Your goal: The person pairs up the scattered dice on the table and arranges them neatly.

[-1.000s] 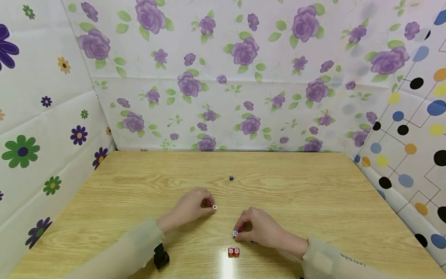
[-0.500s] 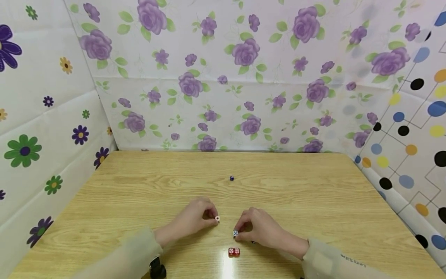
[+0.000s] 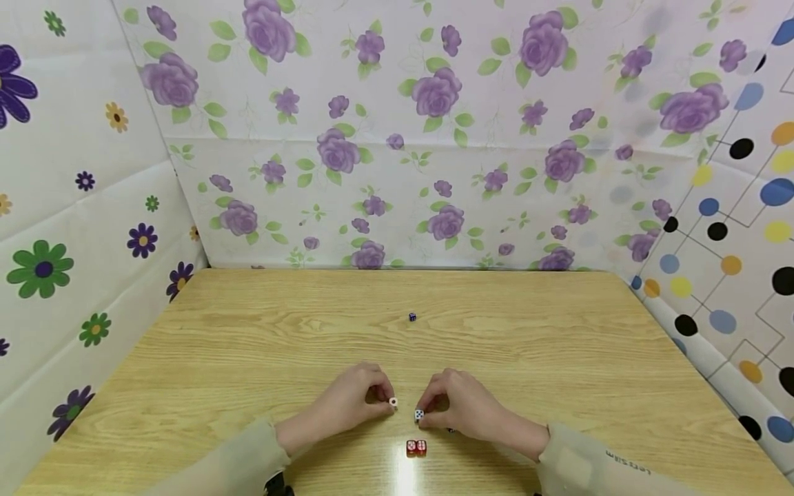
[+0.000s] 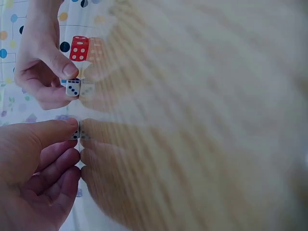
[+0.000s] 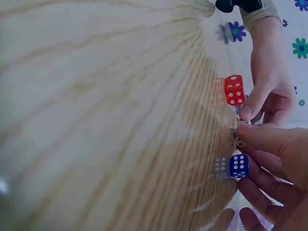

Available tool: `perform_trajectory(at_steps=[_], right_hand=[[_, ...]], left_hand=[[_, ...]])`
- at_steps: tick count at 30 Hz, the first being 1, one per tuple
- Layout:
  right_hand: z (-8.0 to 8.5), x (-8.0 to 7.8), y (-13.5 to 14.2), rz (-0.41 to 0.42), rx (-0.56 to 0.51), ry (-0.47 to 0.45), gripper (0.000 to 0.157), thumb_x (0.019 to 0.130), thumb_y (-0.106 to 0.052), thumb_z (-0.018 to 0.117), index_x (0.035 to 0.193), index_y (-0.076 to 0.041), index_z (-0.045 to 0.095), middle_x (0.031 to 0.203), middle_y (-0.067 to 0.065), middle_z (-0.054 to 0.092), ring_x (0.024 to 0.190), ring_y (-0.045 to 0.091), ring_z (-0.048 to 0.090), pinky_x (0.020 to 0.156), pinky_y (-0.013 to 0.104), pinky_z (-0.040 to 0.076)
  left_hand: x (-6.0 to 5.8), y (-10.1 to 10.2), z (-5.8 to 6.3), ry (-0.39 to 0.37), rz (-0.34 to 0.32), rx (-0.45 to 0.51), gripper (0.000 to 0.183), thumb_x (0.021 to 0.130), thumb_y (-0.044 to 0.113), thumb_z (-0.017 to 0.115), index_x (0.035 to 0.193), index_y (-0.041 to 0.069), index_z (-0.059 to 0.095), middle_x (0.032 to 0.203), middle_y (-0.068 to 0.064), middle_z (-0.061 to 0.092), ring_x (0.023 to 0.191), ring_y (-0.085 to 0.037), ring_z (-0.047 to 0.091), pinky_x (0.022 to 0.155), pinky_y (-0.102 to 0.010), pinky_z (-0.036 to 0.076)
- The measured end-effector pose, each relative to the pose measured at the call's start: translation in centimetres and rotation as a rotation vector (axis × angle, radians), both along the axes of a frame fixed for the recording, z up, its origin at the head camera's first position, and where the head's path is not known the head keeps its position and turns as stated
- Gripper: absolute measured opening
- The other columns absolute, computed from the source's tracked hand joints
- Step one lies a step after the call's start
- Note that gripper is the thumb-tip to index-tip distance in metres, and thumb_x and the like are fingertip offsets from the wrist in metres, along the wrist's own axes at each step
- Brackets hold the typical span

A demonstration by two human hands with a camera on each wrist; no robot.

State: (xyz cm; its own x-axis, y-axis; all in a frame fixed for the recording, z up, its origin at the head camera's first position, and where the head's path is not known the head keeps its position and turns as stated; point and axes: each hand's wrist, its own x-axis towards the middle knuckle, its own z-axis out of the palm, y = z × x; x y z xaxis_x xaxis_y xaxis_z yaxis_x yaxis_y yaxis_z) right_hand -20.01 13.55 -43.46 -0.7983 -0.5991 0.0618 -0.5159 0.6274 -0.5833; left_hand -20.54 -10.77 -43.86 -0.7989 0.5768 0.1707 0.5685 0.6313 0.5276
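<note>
Between thumb and fingertips my left hand [image 3: 353,403] pinches a small white die [image 3: 393,401] at the tabletop. To its right, my right hand [image 3: 468,406] pinches another white die [image 3: 419,415] with dark blue pips. A short gap separates the two dice in the head view. Nearer me, two red dice [image 3: 416,448] sit side by side on the table. A blue die [image 5: 239,166] stands by the right hand's lower fingers in the right wrist view; in the head view that hand mostly covers it.
Farther back on the wooden table [image 3: 248,331] lies a dark blue die [image 3: 412,317]. Patterned cloth with purple roses [image 3: 446,224] hangs behind the table's far edge, with more printed cloth at both sides.
My left hand has moved toward me and slightly right with its white die, closer to the right hand's die. The right hand and the red dice have stayed put.
</note>
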Motion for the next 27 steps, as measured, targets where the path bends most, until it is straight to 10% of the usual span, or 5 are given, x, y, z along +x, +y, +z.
perform_trajectory(at_steps=[27], right_hand=[[-0.2, 0.0, -0.1, -0.001, 0.001, 0.016, 0.007, 0.080, -0.028, 0.083, 0.085, -0.027, 0.078, 0.081, -0.019, 0.068, 0.081, 0.000, 0.053, 0.074, 0.019, 0.041]], left_hand=[[1.4, 1.4, -0.1, -0.001, -0.053, 0.030, 0.011, 0.081, 0.020, 0.081, 0.084, 0.015, 0.072, 0.080, 0.007, 0.067, 0.076, 0.001, 0.055, 0.070, -0.014, 0.047]])
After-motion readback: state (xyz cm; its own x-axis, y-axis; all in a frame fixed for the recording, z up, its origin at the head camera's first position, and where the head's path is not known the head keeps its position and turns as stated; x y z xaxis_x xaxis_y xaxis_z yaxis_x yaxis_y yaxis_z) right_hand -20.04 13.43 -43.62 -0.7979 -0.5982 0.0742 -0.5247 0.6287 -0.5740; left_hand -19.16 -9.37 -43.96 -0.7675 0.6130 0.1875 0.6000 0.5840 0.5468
